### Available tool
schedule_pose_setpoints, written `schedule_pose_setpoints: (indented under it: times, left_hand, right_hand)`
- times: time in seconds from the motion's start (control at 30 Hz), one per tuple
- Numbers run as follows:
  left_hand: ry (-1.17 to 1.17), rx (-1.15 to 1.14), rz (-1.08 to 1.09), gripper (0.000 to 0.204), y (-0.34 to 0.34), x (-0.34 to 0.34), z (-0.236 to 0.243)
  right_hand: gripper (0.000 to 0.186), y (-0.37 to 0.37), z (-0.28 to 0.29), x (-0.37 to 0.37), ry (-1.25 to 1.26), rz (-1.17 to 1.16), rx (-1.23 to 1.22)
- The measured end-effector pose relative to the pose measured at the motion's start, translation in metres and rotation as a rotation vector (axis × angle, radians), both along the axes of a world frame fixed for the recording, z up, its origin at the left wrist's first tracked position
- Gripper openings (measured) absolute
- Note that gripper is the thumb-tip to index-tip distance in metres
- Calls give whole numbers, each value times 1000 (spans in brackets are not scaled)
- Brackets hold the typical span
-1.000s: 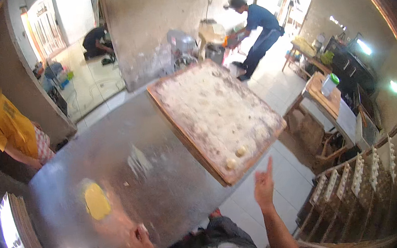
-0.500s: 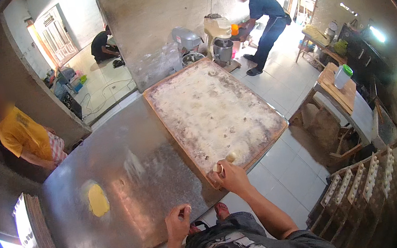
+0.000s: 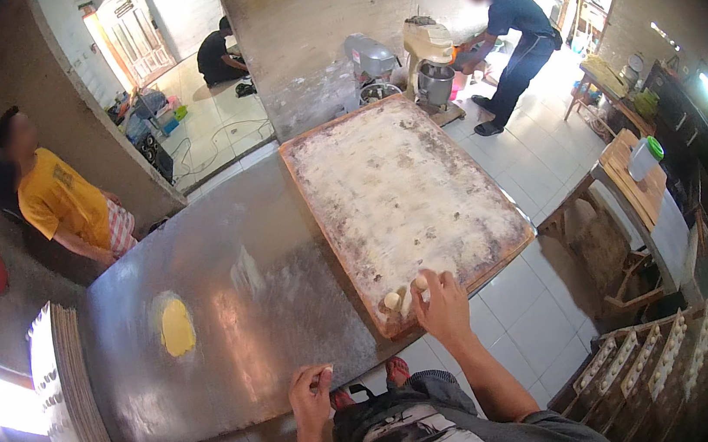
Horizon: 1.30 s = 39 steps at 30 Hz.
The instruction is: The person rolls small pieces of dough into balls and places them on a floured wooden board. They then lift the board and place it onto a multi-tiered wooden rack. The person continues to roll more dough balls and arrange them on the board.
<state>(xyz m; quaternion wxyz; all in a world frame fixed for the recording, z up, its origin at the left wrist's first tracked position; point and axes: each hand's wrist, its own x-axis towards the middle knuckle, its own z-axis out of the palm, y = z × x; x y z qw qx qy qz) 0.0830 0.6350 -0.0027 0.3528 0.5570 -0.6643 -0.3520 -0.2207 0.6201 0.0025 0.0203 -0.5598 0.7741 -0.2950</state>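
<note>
At the near end of a floury wooden board (image 3: pixel 403 189), my right hand (image 3: pixel 444 308) has its fingers closed around a small pale dough ball (image 3: pixel 420 283). Just left of those fingers, a second dough ball (image 3: pixel 392 300) rests on the board, with a pale streak between the two that I cannot make out. My left hand (image 3: pixel 311 393) hovers at the near edge of the metal table (image 3: pixel 199 239), fingers curled in; what it holds, if anything, is hidden. A flat yellow patch (image 3: pixel 178 328), soft-looking, lies on the metal surface farther left.
A stack of trays (image 3: pixel 63 385) stands at the table's left end. Racked trays with pale pieces (image 3: pixel 649 358) are at lower right. One person in yellow (image 3: pixel 63 197) stands at left; another (image 3: pixel 516 36) bends by a mixer (image 3: pixel 432 64); a third (image 3: pixel 218 62) crouches in the far room.
My right hand has let go of one dough ball, now on the board, and shifted right onto the other. The whole view has swung slightly; the person in yellow shows more fully.
</note>
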Motion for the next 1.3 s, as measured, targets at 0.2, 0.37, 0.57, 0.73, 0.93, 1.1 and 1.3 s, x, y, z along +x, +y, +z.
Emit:
schedule_pose_setpoints:
  times: [0.2,0.37,0.57,0.73,0.93,1.1,1.3]
  left_hand:
    - [286,280,-65,16,-15,-23,16]
    - [388,258,-108,19,-22,-40,40]
    - [51,307,-10,40,-29,3,46]
    - [-105,485,-105,47,-50,75,42]
    - [138,420,11,35,-16,181,20]
    - [212,485,101,21,3,228,-9]
    - [457,450,254,16,-2,257,-25]
  right_hand:
    - [23,-18,-10,-6,-448,153,-115]
    - [31,7,8,69,-1566,428,286]
    - [34,10,29,153,-1627,352,372]
    - [29,0,-13,181,-657,421,283]
    - [50,-64,-40,214,345,474,-4]
    - [58,-41,-87,245,5,696,213]
    - [55,-84,-48,227,139,372,194]
